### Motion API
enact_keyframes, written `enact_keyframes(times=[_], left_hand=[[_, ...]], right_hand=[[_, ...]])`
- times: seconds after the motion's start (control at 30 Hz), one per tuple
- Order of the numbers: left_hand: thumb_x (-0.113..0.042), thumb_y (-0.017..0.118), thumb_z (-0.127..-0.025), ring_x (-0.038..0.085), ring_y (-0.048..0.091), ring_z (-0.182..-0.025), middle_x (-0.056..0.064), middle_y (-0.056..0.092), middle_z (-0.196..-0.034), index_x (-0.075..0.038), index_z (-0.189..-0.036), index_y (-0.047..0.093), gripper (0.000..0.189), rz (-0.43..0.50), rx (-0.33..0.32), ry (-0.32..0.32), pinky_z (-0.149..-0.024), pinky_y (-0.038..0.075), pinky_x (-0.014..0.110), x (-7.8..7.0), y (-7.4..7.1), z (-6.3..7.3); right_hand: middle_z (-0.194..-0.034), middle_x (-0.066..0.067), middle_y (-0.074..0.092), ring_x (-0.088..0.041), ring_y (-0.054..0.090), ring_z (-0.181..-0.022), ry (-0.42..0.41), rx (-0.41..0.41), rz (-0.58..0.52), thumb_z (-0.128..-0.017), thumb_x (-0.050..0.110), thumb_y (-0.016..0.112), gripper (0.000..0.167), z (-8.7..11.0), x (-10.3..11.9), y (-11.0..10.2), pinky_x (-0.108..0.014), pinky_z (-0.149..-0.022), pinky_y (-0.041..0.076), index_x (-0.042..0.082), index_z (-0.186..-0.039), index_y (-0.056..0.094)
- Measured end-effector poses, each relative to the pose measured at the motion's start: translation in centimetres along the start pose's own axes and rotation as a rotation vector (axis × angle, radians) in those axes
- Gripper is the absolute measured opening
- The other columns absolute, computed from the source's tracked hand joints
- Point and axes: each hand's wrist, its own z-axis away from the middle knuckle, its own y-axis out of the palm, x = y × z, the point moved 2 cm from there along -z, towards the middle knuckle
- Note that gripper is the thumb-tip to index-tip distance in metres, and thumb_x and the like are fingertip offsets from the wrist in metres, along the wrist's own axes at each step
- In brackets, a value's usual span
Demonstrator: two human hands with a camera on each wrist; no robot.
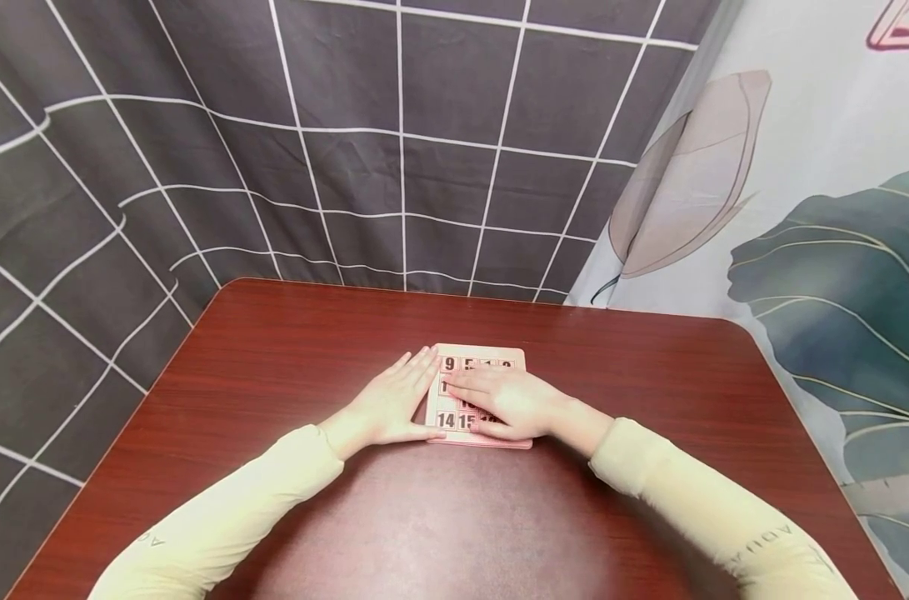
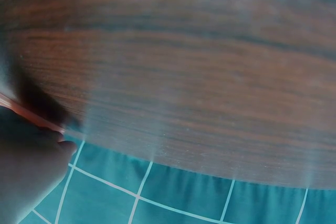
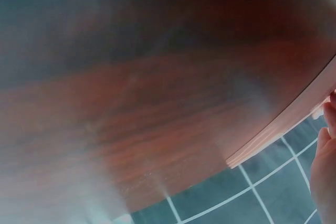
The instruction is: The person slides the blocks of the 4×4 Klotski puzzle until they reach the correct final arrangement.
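Note:
A pink, flat number puzzle board [image 1: 448, 408] with black numbers on square tiles lies on the table. My left hand [image 1: 394, 400] rests along its left edge, fingers straight and pointing away, thumb at the near left corner. Over the board lies my right hand [image 1: 517, 400], its fingers stretched leftward across the middle tiles and its thumb near the bottom row. The right hand hides several numbers; 9, 5, 14 and 15 show. In the right wrist view, the layered side of the puzzle board [image 3: 283, 121] is seen next to my right fingers.
The reddish-brown wooden table [image 1: 289, 350] has rounded far corners. Behind it hangs a dark grey curtain [image 1: 349, 167] with white grid lines. A pale curtain with leaf prints [image 1: 821, 250] hangs on the right side.

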Motion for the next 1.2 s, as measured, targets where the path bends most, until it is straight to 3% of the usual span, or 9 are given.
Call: enact_keyframes(times=[0.3,0.63,0.93,1.2], left_hand=[[-0.070,0.065,-0.093,0.038,0.024,-0.164,0.025,0.022,-0.175,0.007,-0.165,0.026,0.113,-0.002,0.006,-0.006,-0.134,0.025,0.052,0.0,0.0,0.1],[-0.071,0.063,-0.093,0.036,0.022,-0.165,0.023,0.019,-0.176,0.006,-0.166,0.024,0.113,-0.027,0.013,-0.004,-0.135,0.024,0.051,0.1,0.2,0.0],[-0.074,0.063,-0.092,0.036,0.022,-0.165,0.023,0.020,-0.176,0.006,-0.166,0.024,0.116,-0.017,-0.006,-0.004,-0.135,0.024,0.050,0.0,0.2,0.0],[-0.071,0.064,-0.093,0.036,0.024,-0.164,0.023,0.021,-0.175,0.007,-0.165,0.025,0.113,-0.019,-0.008,0.001,-0.135,0.025,0.050,-0.1,0.2,0.1]], right_hand=[[-0.156,-0.011,0.060,-0.028,0.055,-0.148,0.011,0.003,0.018,-0.101,0.034,0.067,0.058,-0.3,-0.6,0.2,-0.044,-0.124,0.045,0.006,-0.152,0.058],[-0.155,-0.012,0.061,-0.025,0.057,-0.146,-0.074,-0.083,-0.005,-0.098,0.037,0.072,0.064,1.1,1.7,-0.7,-0.045,-0.121,0.048,0.003,-0.151,0.058],[-0.155,-0.007,0.061,-0.021,0.056,-0.146,-0.147,-0.044,0.038,-0.099,0.044,0.070,0.069,1.3,3.6,-0.2,-0.039,-0.123,0.045,0.002,-0.153,0.055],[-0.158,-0.009,0.059,-0.022,0.054,-0.149,-0.107,-0.030,0.014,-0.101,0.042,0.068,0.067,1.2,2.7,0.1,-0.040,-0.124,0.045,0.004,-0.155,0.054]])
